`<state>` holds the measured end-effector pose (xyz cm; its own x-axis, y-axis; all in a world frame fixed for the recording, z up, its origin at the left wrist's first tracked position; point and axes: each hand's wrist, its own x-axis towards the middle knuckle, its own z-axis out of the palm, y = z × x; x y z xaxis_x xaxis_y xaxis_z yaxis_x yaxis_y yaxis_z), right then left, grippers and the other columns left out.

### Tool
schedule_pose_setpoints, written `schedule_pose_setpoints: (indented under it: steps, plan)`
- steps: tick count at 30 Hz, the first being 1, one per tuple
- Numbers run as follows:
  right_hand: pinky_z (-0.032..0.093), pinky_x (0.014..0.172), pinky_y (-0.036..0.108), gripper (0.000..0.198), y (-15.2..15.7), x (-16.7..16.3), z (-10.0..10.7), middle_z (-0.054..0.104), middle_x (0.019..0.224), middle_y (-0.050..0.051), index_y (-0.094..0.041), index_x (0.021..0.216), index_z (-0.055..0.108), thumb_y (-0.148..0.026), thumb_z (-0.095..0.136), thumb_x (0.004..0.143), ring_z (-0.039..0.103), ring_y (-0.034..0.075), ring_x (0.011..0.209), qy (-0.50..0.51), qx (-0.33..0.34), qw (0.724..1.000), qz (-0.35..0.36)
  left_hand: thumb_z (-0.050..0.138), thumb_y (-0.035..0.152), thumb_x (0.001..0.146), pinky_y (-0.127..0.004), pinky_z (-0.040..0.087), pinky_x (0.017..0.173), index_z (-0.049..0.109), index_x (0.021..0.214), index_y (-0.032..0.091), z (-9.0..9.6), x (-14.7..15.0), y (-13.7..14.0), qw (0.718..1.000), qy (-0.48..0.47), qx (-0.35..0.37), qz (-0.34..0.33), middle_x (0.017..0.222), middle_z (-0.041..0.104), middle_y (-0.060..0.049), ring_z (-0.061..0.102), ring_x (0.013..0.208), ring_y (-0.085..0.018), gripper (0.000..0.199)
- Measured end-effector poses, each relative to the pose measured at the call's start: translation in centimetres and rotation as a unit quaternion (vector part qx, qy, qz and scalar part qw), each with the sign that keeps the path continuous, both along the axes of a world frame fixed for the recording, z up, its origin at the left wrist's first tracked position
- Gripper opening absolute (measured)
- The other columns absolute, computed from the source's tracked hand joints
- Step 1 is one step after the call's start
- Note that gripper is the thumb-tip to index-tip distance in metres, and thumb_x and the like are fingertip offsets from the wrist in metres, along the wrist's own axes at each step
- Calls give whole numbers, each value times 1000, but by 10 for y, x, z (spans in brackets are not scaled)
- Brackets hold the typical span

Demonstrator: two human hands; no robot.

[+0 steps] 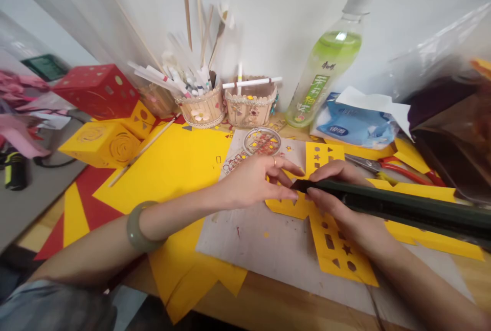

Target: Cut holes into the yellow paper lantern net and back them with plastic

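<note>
My right hand (351,211) grips a long dark green-black tool (402,208) between thumb and fingers. Its narrow black tip points left, and its thick body runs out past the right edge; the kind is unclear. My left hand (261,180), with a ring, reaches over from the left. Its fingers are apart, half bent, close to the tool's tip; I cannot tell whether they touch it. Beneath both hands lies a yellow card cutout (333,257) with rows of star, circle and triangle holes, resting on a pale board (245,239).
Behind stand a round dish of scraps (263,141), a basket of pens (201,108), a second basket (251,108) and a green drink bottle (326,65). Red-handled scissors (410,170) lie right, near a tissue pack (353,121). Yellow sheets (184,162) and a red box (99,90) are left.
</note>
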<state>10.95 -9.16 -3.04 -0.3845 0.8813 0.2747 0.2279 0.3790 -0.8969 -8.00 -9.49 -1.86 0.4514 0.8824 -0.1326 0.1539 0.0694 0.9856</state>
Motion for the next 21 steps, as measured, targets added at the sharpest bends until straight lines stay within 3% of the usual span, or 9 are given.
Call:
schedule_pose_setpoints:
  steps: [3, 6, 8, 9, 12, 14, 17, 19, 21]
  plan:
    - [39, 50, 22, 8, 1, 4, -1, 56, 66, -4, -24, 79, 55, -25, 63, 77, 51, 10, 56, 36, -41, 998, -22, 67, 11, 71, -18, 46, 58, 65, 91, 13, 5, -4, 4, 998, 54, 15, 17, 72, 68, 0, 61, 65, -9, 20]
    - [37, 48, 23, 9, 4, 7, -1, 55, 63, -3, -24, 80, 57, -24, 64, 75, 51, 11, 54, 129, -79, 986, -68, 64, 18, 77, -22, 46, 60, 68, 80, 15, 11, -20, 5, 964, 193, 151, 106, 70, 68, 0, 60, 63, -11, 6]
    - [35, 46, 22, 9, 8, 8, 1, 53, 59, -4, -23, 77, 57, -21, 65, 73, 49, 10, 51, 188, -90, 973, -96, 60, 21, 80, -26, 47, 63, 69, 81, 17, 13, -32, 6, 906, 303, 263, 137, 68, 68, 0, 61, 65, -14, 10]
    - [34, 45, 22, 9, 10, 8, 3, 53, 58, -4, -22, 75, 57, -19, 65, 71, 48, 9, 50, 210, -91, 967, -108, 59, 21, 81, -28, 48, 66, 69, 82, 18, 13, -37, 6, 881, 332, 316, 113, 72, 69, -1, 62, 70, -15, 10]
    - [30, 44, 22, 10, 17, 10, 14, 52, 56, -4, -21, 69, 56, -14, 63, 67, 47, 8, 50, 255, -69, 954, -143, 55, 15, 83, -33, 47, 86, 67, 94, 19, 7, -43, 7, 801, 361, 474, -57, 101, 68, -4, 59, 101, -19, 16]
    - [29, 44, 23, 11, 20, 15, 23, 50, 56, -4, -22, 67, 56, -13, 62, 66, 46, 9, 49, 270, -49, 947, -168, 53, 12, 83, -36, 44, 95, 64, 101, 17, 0, -40, 6, 714, 377, 571, -147, 114, 64, -5, 51, 115, -21, 22]
    - [27, 44, 25, 12, 23, 28, 40, 47, 56, -3, -23, 67, 54, -13, 60, 69, 44, 9, 49, 283, -23, 934, -216, 50, 10, 85, -33, 49, 87, 65, 97, 12, -13, -33, 4, 609, 381, 674, -174, 106, 67, -7, 61, 102, -19, 19]
    - [25, 44, 27, 14, 25, 38, 50, 45, 60, -2, -25, 66, 52, -14, 59, 70, 43, 11, 50, 291, -15, 922, -256, 47, 8, 86, -30, 52, 76, 65, 92, 11, -19, -29, 2, 576, 372, 711, -156, 94, 70, -8, 65, 87, -17, 19]
    - [23, 44, 28, 15, 26, 46, 57, 42, 63, -1, -26, 65, 50, -15, 59, 69, 41, 12, 52, 300, -7, 909, -289, 46, 8, 86, -28, 53, 70, 65, 88, 11, -24, -27, -3, 576, 375, 713, -139, 85, 71, -8, 66, 79, -16, 19]
